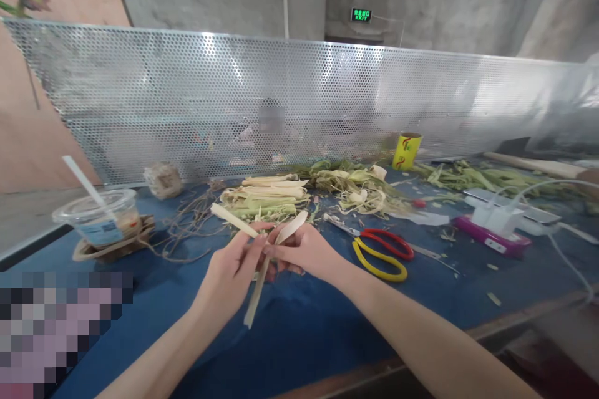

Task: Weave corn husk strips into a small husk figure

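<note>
My left hand pinches a pale corn husk strip, whose end points up and left. Against it, my right hand is closed on another folded husk strip. A long husk end hangs below the fingers. Where the strips cross, the fingertips of both hands meet and hide the join. Just beyond the hands lies a stack of cut husk strips. To the right of my right hand rest scissors with one red and one yellow handle.
On the blue table are a lidded plastic cup, tangled twine, a yellow roll, loose green husks and a purple power strip with cables. A perforated metal panel stands along the back.
</note>
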Tool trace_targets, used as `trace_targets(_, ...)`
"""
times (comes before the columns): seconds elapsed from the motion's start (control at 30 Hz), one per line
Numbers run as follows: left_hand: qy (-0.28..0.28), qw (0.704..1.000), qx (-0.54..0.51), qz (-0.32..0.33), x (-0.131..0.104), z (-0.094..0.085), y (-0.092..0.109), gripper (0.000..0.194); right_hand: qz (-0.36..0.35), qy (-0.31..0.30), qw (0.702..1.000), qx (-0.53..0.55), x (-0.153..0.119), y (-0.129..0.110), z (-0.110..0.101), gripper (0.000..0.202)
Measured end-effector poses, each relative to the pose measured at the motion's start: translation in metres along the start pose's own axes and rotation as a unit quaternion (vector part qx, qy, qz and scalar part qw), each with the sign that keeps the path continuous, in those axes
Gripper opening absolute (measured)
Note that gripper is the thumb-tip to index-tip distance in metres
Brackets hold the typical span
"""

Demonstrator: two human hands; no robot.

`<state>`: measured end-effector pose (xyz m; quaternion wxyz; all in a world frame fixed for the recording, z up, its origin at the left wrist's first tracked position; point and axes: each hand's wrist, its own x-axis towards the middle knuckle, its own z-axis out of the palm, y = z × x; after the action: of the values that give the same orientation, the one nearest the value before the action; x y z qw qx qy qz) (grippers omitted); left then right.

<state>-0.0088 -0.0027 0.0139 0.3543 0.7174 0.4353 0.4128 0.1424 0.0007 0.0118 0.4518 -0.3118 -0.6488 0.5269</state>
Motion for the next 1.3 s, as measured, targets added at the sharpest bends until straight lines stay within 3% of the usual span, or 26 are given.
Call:
trace_targets(0.17,-0.011,1.0,0.007,-0.006,0.0,-0.002,0.004,0.051,0.018,-0.003,1.0,0.0,0.0,0.002,0.0,0.018)
trace_targets(0.33,-0.033,0.997,-0.037,-0.053,0.002,-0.001,0.008,0.055,0.025,0.0,1.0,0.006,0.001,0.003,-0.001,0.016)
trace_targets(0.6,0.026,0.999,-0.017,-0.033,0.006,-0.005,0.002,0.048,0.013,0.004,0.999,0.038,0.0,0.003,0.003,0.016)
trace_targets(0.77,-0.061,0.998,-0.033,-0.005,0.008,-0.007,0.003,0.045,0.009,0.023,0.999,0.022,0.0,0.001,0.0,0.016)
trace_targets(0.93,-0.14,0.988,-0.064,-0.034,0.012,-0.004,0.005,0.049,0.02,0.035,0.999,0.012,0.002,-0.001,-0.006,0.018)
trace_targets(1.13,-0.074,0.996,-0.003,-0.044,0.015,-0.006,0.003,0.048,0.018,0.064,0.993,-0.101,0.002,0.005,-0.011,0.015)
trace_targets(1.3,-0.093,0.994,-0.004,-0.056,0.016,-0.006,0.002,0.052,0.01,0.079,0.993,-0.093,0.0,0.005,-0.011,0.017)
